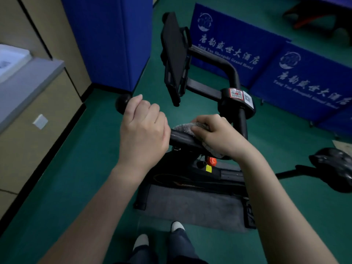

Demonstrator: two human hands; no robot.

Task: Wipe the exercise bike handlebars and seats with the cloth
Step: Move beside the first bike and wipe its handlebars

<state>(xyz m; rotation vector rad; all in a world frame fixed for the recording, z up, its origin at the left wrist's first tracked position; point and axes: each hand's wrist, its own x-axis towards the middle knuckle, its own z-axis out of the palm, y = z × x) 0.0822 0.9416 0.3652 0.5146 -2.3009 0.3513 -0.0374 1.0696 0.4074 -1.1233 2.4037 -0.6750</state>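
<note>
Green floor (pixel 80 168); two hands, one cloth (pixel 183 127) (gray).

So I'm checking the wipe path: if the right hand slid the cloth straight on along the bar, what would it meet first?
Likely the left hand, gripping the same handlebar just beyond the cloth under the right hand.

Dim, flat indoor light, brighter patch on the counter (pixel 28 73) at left, black bike (pixel 209 88) murky, soft overall focus, wide-angle bending at edges
</note>
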